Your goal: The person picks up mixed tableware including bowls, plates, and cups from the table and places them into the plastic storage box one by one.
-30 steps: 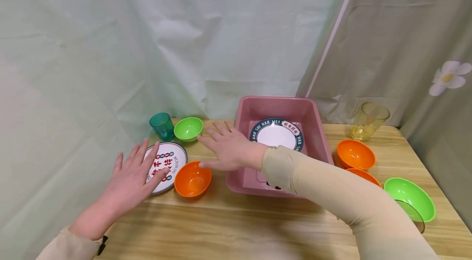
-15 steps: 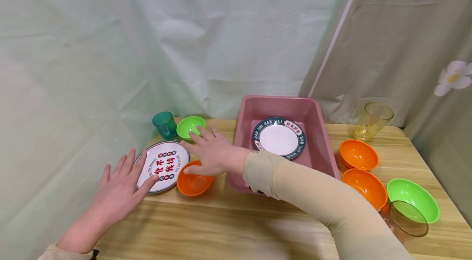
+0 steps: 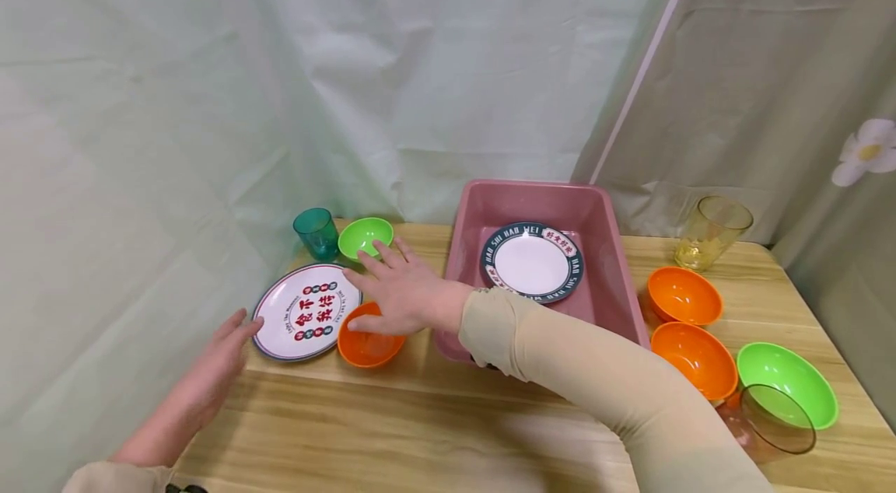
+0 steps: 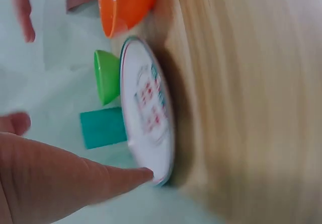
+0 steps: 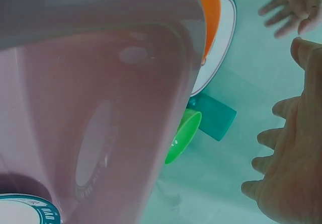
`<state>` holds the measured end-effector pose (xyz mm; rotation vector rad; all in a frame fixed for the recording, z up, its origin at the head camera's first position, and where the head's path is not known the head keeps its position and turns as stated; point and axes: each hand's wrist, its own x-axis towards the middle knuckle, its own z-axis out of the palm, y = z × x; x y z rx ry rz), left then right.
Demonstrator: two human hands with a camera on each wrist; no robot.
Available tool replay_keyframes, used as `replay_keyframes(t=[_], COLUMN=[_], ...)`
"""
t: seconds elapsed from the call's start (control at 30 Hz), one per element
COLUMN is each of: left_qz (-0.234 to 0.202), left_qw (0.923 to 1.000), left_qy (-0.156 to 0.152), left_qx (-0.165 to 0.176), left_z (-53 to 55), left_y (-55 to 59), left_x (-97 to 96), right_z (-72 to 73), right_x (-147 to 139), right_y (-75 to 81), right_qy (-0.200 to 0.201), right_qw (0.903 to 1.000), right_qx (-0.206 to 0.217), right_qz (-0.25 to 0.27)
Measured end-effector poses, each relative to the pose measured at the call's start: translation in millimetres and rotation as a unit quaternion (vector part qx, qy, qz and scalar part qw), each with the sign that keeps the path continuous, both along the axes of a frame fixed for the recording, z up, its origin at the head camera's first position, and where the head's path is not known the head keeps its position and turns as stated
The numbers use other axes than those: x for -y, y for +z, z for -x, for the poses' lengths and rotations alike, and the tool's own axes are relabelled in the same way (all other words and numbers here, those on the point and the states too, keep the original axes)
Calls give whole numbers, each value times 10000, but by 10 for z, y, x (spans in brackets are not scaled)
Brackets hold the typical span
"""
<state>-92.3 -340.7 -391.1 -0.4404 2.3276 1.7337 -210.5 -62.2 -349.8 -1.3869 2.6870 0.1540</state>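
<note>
My left hand is at the near left rim of a white plate with red lettering; whether it touches the rim I cannot tell. In the left wrist view the thumb overlaps the plate's edge. My right hand hovers with fingers spread and holds nothing. Below it in the head view is an orange bowl, partly hidden by the hand. A green bowl and a teal cup stand behind the plate.
A pink tub holds a white plate with a dark patterned rim. To its right stand two orange bowls, a larger green bowl, a clear brownish cup and a yellow cup. A pale curtain hangs behind the table.
My left hand has turned from palm-down to more side-on and drawn a little back to the left. My right hand moved slightly left, then stayed. The view has shifted slightly.
</note>
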Motion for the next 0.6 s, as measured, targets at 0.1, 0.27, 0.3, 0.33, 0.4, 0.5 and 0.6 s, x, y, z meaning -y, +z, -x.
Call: replay_keyframes(t=[0.1,0.27,0.3,0.33,0.4,0.5,0.6], left_qz=[-1897,-3705,-3901,-4042,-4276,-4586,-4831], left_qw=[9773,9102,8998,8915,8764,8557,8404], left_qy=[752,1442,1522,1603,1774,1991,2061], left_qx=[578,1162,1227,1275,1326,1337,1335], left_z=[6,-21,-24,-24,-16,10,43], left_y=[-113,-287,-316,-342,-380,-424,-456], left_x=[73,123,125,125,122,134,159], right_z=[5,1,0,-2,-5,-9,-12], right_x=[-1,3,5,7,15,26,34], right_y=[-12,-26,-28,-31,-39,-52,-65], right_qy=[11,39,44,43,44,31,18], right_qw=[10000,10000,10000,10000,10000,10000,10000], right_qx=[-9,-40,-43,-49,-68,-84,-61], right_qz=[19,23,28,25,3,-41,-62])
